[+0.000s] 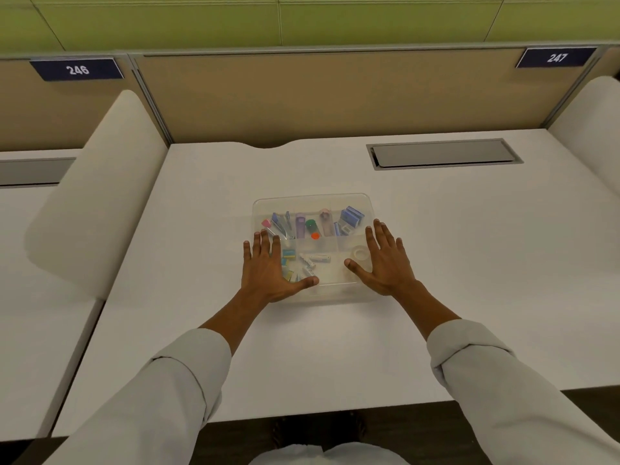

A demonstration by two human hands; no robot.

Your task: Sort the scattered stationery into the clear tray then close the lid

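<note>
The clear tray (312,203) sits in the middle of the white tabletop (436,263), its clear lid (332,280) on top. Both hands lie flat on the lid with fingers spread, gripping nothing: the left hand (268,268) at the tray's near left corner, the right hand (382,260) at its right side. Coloured stationery (312,226) fills the tray's compartments, and a tape roll (360,253) lies just beside the right hand.

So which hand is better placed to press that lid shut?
Neither clearly: both lie flat on the clear tray's lid. The left hand covers the near-left corner, the right hand the right side. Probably both press together.
</note>
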